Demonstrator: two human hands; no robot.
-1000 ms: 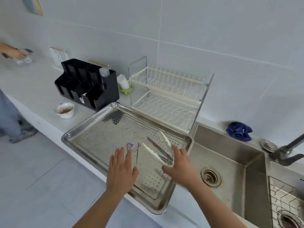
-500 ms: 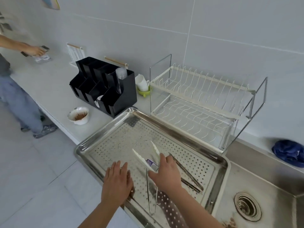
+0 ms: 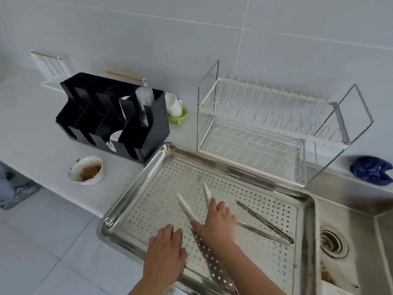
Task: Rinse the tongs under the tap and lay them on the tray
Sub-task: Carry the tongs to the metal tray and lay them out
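White-tipped tongs [image 3: 185, 204] with perforated metal arms lie on the perforated steel tray [image 3: 148, 201]. My right hand [image 3: 217, 222] lies flat over their middle, fingers straight, touching them. The white tips point to the far left. At the tray's near edge my left hand [image 3: 165, 250] rests flat beside the tongs. A second, slim all-metal pair of tongs [image 3: 263, 224] lies to the right on the same tray.
A sink with its drain [image 3: 332, 243] lies right of the tray. Behind the tray stands a wire dish rack [image 3: 265, 128]. A black organiser [image 3: 114, 116], a dirty bowl [image 3: 86, 170] and a blue cloth [image 3: 371, 170] sit on the counter.
The white-tipped tongs went from held upright over the tray to lying flat on it. My view shifted left, away from the sink. Both hands lowered onto the tray.
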